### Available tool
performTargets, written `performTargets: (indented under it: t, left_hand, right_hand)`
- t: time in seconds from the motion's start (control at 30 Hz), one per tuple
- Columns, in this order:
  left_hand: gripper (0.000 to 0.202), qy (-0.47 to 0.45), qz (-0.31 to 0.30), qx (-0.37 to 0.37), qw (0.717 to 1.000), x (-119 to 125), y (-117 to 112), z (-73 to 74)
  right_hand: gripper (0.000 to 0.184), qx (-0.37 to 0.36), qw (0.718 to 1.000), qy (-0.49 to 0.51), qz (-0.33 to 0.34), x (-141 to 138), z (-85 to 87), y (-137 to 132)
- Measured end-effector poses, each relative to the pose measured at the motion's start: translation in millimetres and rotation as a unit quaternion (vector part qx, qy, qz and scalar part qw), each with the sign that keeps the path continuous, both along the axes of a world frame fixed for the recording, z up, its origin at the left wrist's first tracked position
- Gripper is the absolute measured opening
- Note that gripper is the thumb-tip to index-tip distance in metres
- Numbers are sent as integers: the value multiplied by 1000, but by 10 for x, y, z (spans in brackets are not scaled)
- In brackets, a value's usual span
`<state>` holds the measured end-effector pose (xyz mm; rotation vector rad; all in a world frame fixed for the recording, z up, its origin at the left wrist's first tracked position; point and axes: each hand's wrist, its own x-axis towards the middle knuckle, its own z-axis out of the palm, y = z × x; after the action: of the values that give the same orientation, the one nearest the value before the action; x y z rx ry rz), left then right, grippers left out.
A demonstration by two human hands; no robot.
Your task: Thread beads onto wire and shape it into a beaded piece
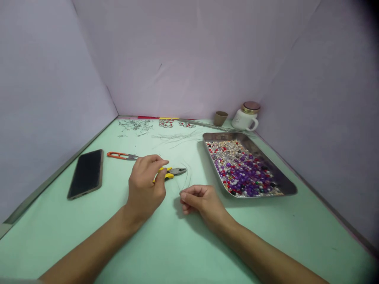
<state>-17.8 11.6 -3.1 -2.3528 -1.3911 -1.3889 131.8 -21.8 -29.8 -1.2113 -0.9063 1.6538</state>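
My right hand (pixel 201 201) pinches a thin wire (pixel 189 175) between thumb and fingertips. The wire bends upward from the fingers in a loose curve past the pliers' jaws. My left hand (pixel 148 179) is raised beside it with thumb and index finger apart, and I see nothing between them. Behind that hand lie pliers with yellow handles (pixel 169 176), partly hidden by the thumb and fingers. Orange-handled thread snips (pixel 120 156) rest just beyond the left hand, their tips close to its knuckles.
A metal tray (pixel 211 137) of mixed beads stands to the right. A phone (pixel 85 173) lies at the left. Along the back are wire pieces (pixel 136 126), beaded pieces (pixel 166 123), long wires (pixel 177 137), a brown cup (pixel 220 119) and a lidded white mug (pixel 244 119).
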Motion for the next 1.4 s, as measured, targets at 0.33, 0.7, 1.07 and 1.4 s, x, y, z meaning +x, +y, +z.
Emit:
performTargets:
  t: [0.33,0.7,1.07,1.4]
  left_hand:
    - [18,351,-216,55,909,128,-105,53]
    - [22,246,-154,38,956,90,-93,3]
    - [15,62,-52,-222,972,158,-211,29]
    - [6,-99,-106,-527,838,61,-33,79]
  right_hand:
    - [14,84,992,-94,21,-39,-100,-17]
    - [22,2,999,31,-35,-29,-34,1]
    - [29,-3,994,86,-71,-1,-37,-37]
    - [25,29,995,89,-22,4,-82,-64]
